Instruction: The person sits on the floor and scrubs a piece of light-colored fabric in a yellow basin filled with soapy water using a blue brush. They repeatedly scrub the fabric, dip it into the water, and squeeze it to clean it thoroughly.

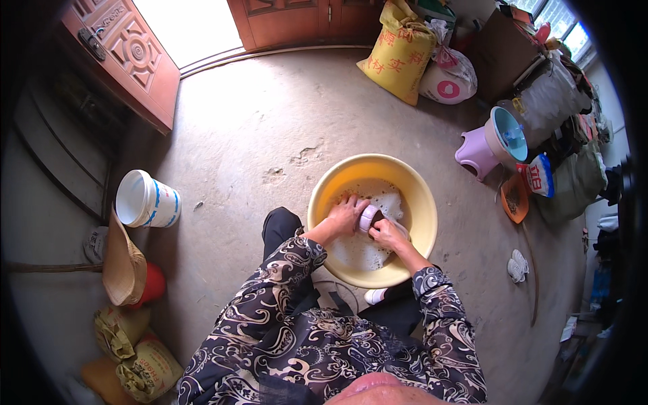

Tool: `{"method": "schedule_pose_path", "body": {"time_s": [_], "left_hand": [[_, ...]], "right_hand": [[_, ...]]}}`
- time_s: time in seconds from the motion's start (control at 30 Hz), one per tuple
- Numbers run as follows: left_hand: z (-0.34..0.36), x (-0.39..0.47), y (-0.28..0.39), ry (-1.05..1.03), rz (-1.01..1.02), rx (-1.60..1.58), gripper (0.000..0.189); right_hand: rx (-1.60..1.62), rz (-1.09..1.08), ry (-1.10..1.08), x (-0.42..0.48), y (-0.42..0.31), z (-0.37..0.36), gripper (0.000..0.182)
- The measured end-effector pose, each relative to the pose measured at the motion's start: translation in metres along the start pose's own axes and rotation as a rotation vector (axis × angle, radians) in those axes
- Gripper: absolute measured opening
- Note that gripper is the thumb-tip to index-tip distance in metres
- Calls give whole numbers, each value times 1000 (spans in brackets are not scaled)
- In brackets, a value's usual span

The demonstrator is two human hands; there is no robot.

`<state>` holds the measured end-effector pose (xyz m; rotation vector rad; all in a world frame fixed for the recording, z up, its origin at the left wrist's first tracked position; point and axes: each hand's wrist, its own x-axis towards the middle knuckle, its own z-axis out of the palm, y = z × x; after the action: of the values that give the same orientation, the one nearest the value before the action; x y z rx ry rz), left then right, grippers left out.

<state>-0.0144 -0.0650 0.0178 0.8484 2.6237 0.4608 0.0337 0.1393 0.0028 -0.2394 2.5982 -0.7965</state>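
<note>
A large yellow plastic basin [425, 202] stands on the floor before me, holding murky water with white suds [372, 255]. Over the water is a pale pink item [367, 218], apparently a shoe, with a dark opening that faces my right hand. My left hand [348, 213] lies against its left side, fingers spread and partly wet. My right hand [387, 234] is at the opening, its fingers curled at or inside the edge; the fingertips are hidden. The item's lower part is hidden by the right hand and suds.
A white bucket [167, 205] lies tipped at the left, near a woven straw item [121, 263]. Sacks [400, 55] stand by the door. At the right are a purple stool [476, 152] with basins, an orange dustpan [514, 198] and white shoes [517, 266].
</note>
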Motion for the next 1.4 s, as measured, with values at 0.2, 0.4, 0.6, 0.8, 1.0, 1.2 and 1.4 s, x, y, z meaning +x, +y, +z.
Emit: {"method": "schedule_pose_path", "body": {"time_s": [0.2,0.4,0.6,0.8,1.0,1.2,1.4], "left_hand": [[2,2,0,-34,-4,-94,96],[0,-2,-2,1,1,-87,92],[-8,-1,-2,25,42,-109,92],[10,3,-8,64,59,-143,92],[6,7,-6,35,38,-136,95],[3,4,-7,79,90,-176,95],[5,4,-5,51,79,-155,91]], "right_hand": [[-128,146,-203,-55,33,-76,32],[-359,227,-119,-45,-2,-87,29],[-184,-8,-80,-79,29,-73,32],[-339,61,107,-94,17,-82,27],[-230,65,147,-89,13,-56,28],[-258,-24,119,-95,27,-53,31],[-372,112,139,-74,-2,-53,26]]}}
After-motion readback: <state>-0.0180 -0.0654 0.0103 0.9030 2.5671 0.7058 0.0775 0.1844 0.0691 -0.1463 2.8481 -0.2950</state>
